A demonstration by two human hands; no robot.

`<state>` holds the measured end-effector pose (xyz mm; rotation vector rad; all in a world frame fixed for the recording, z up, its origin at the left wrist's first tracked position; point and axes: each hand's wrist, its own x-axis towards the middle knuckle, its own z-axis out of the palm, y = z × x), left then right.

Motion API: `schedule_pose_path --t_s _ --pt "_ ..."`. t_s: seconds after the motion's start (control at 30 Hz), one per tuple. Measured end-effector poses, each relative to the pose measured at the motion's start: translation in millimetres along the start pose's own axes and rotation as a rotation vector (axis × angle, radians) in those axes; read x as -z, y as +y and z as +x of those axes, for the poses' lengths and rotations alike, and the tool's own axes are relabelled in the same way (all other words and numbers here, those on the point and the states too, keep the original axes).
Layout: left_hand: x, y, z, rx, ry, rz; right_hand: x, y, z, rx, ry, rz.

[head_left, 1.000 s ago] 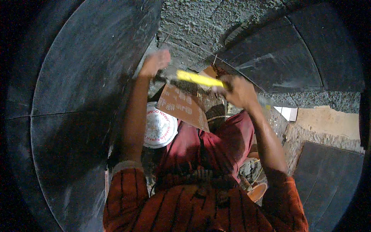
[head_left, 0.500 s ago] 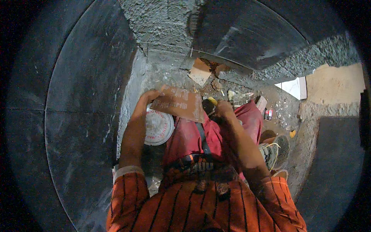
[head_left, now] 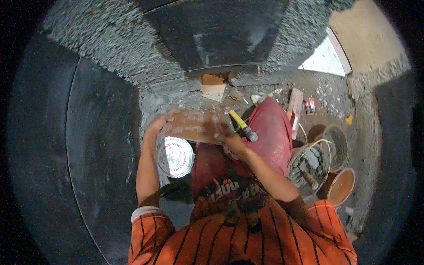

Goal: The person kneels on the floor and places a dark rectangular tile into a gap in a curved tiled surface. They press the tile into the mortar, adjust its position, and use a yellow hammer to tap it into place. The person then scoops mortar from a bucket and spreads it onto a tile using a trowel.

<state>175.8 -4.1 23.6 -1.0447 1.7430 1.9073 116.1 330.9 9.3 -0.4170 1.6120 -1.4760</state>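
Observation:
A brown rectangular piece of tile [head_left: 190,126], with pale smears on its upper face, is held out in front of my lap. My left hand [head_left: 157,123] is closed round its left edge. On its right end, my right hand [head_left: 231,140] grips the corner, slightly blurred. Beside my right knee, a yellow-handled hammer [head_left: 240,123] lies apart from my hands, its grey end towards me. Just below the tile, near my left forearm, is a round white tub lid [head_left: 180,159] with red print.
To my right stand a bucket of grey mortar [head_left: 311,164] with a tool handle in it, a clear bucket [head_left: 336,145] and an orange-brown bowl [head_left: 342,187]. A broken tile piece [head_left: 213,88] and rubble lie ahead. Dark tiled walls [head_left: 101,154] rise around.
My right hand has left the hammer and taken the tile's right end. The tile has shifted slightly left and down in view. My view has turned, showing more of the buckets.

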Motion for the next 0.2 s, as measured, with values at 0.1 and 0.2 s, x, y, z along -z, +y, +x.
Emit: schedule_pose_path --t_s 0.1,0.2 --pt "-39.6 31.7 -76.8 -0.187 0.025 0.164 3.3 -32.2 -58.0 0.009 -0.091 0.231" --pt "-90.7 15.4 -161.7 -0.314 0.176 -0.25 0.0 -36.3 -117.0 0.076 -0.097 0.192"
